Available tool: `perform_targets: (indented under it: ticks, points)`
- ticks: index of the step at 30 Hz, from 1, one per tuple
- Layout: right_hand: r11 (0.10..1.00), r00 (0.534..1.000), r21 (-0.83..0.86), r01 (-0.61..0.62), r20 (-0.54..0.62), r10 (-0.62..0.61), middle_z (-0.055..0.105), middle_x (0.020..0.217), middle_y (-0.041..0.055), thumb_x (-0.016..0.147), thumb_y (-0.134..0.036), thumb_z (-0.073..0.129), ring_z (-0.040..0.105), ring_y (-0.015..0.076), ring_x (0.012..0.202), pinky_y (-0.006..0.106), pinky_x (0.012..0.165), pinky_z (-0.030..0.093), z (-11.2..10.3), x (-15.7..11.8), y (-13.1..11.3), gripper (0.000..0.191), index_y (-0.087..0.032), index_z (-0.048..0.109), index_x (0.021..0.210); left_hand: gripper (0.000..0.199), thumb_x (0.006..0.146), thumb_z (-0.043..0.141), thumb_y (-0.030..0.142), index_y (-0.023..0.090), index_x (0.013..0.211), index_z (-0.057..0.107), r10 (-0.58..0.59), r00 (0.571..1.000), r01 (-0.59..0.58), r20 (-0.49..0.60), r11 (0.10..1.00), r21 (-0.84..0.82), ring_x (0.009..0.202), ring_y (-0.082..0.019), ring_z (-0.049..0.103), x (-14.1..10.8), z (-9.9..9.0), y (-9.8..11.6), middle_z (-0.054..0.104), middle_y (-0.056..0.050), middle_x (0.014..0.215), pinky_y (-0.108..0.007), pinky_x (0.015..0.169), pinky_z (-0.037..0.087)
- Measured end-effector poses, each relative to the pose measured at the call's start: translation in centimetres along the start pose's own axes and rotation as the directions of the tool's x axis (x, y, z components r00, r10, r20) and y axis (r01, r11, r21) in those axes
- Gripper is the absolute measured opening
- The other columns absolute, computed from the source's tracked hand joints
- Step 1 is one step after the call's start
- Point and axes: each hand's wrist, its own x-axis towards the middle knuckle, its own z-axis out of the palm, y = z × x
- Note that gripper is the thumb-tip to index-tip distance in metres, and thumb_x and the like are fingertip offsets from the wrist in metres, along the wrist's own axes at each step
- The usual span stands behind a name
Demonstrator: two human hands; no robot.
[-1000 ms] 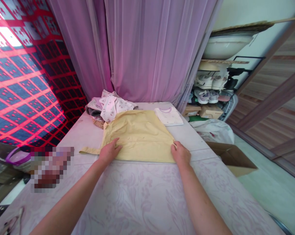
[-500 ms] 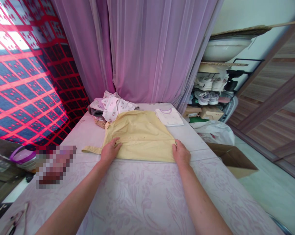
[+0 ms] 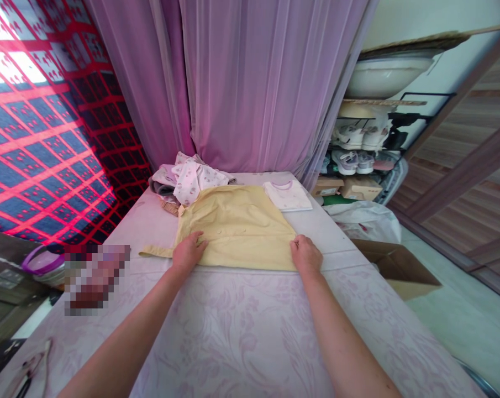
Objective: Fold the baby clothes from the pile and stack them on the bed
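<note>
A pale yellow garment (image 3: 245, 251) with small buttons lies spread flat on the patterned bed cover, its lower edge turned toward me. A narrow strap-like end of the same cloth sticks out at its left. My left hand (image 3: 187, 250) is closed on the near left part, thumb and forefinger resting on top of the cloth. At the near right corner, my right hand (image 3: 306, 254) pinches the edge between curled fingers. Parts of both hands' fingers are hidden from me. Behind the garment on the right sits a folded white top (image 3: 288, 196) with a lilac neckline.
A heap of printed clothes (image 3: 189, 179) lies at the back left of the bed. Purple curtains (image 3: 250, 88) hang behind. Right of the bed stand a shoe rack (image 3: 351, 160) and an open cardboard box (image 3: 399, 268). A cable (image 3: 45, 365) lies at the front left.
The right hand's fingers have drawn closer together at the garment's corner. The left hand keeps its place, and the cloth looks nearly the same. The view has shifted slightly.
</note>
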Motion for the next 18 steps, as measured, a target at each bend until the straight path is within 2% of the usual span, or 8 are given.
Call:
perform_targets:
  ticks: [2,4,8,10,12,14,16,18]
  points:
    - [1.000,0.999,-0.012,0.025,-0.025,-0.025,0.063,0.100,0.0087,0.089,-0.027,0.046,0.060,0.0195,0.086,0.028,0.068,0.039,-0.1,-0.1,0.1,0.022,-0.021,0.064,0.098,0.040,0.088,0.049,0.033,0.018,0.124,0.056,0.142,0.986,-0.136,-0.084,0.988,0.075,0.105,-0.026,0.059,-0.4,-0.1,0.5,0.061,-0.011,0.120,-0.037,0.086,0.046]
    - [0.998,0.995,-0.001,0.068,-0.074,-0.068,0.062,0.107,0.0103,0.088,-0.025,0.047,0.058,0.0221,0.095,0.031,0.076,0.040,-0.3,-0.4,-0.2,0.024,-0.020,0.065,0.103,0.037,0.088,0.047,0.030,0.018,0.121,0.058,0.311,0.940,-0.295,-0.141,0.948,0.124,0.111,-0.026,0.055,-1.0,0.1,1.5,0.059,-0.011,0.123,-0.039,0.093,0.043]
    - [0.964,0.960,0.052,0.261,-0.120,-0.253,0.051,0.133,0.0114,0.089,-0.028,0.044,0.045,0.0257,0.120,0.039,0.097,0.034,-0.5,-1.7,-2.8,0.034,-0.020,0.060,0.118,0.036,0.091,0.043,0.033,0.021,0.122,0.059,0.518,0.855,-0.512,-0.024,0.851,0.116,0.121,-0.025,0.049,-2.4,1.9,4.2,0.059,-0.007,0.128,-0.042,0.103,0.036]
    - [0.905,0.908,0.080,0.418,-0.030,-0.417,0.042,0.143,0.0102,0.091,-0.031,0.039,0.034,0.0250,0.131,0.042,0.105,0.026,-0.2,-2.8,-4.8,0.042,-0.021,0.052,0.129,0.042,0.093,0.040,0.039,0.022,0.128,0.054,0.538,0.841,-0.541,0.057,0.831,0.128,0.129,-0.027,0.042,-3.2,3.3,5.2,0.052,-0.006,0.137,-0.047,0.108,0.030]
    - [0.828,0.822,0.124,0.548,0.104,-0.560,0.033,0.150,0.0075,0.093,-0.036,0.034,0.025,0.0232,0.137,0.046,0.109,0.019,0.3,-3.9,-6.5,0.048,-0.023,0.043,0.138,0.049,0.093,0.037,0.046,0.022,0.134,0.048,0.537,0.839,-0.544,0.089,0.824,0.156,0.135,-0.028,0.034,-3.9,4.5,5.7,0.044,-0.007,0.144,-0.049,0.110,0.025]
    - [0.785,0.754,0.154,0.600,0.220,-0.619,0.026,0.153,0.0062,0.093,-0.043,0.030,0.019,0.0222,0.140,0.048,0.111,0.012,0.7,-4.7,-7.2,0.053,-0.024,0.035,0.143,0.054,0.093,0.034,0.051,0.022,0.137,0.044,0.536,0.840,-0.543,0.088,0.821,0.179,0.138,-0.028,0.028,-4.4,5.3,5.7,0.038,-0.008,0.148,-0.049,0.112,0.022]
    - [0.785,0.733,0.152,0.600,0.288,-0.616,0.021,0.155,0.0058,0.092,-0.048,0.028,0.015,0.0221,0.142,0.050,0.112,0.008,1.0,-4.9,-6.9,0.058,-0.024,0.030,0.145,0.057,0.093,0.030,0.054,0.023,0.139,0.042,0.530,0.843,-0.537,0.093,0.822,0.188,0.139,-0.028,0.026,-4.5,5.7,5.5,0.036,-0.007,0.149,-0.049,0.112,0.020]
    - [0.804,0.745,0.128,0.580,0.316,-0.588,0.018,0.155,0.0051,0.092,-0.050,0.026,0.012,0.0219,0.142,0.049,0.113,0.007,0.9,-4.6,-5.7,0.060,-0.024,0.027,0.146,0.061,0.091,0.029,0.059,0.024,0.140,0.040,0.519,0.846,-0.533,0.119,0.826,0.186,0.139,-0.029,0.025,-4.5,5.6,5.3,0.034,-0.008,0.150,-0.051,0.111,0.020]
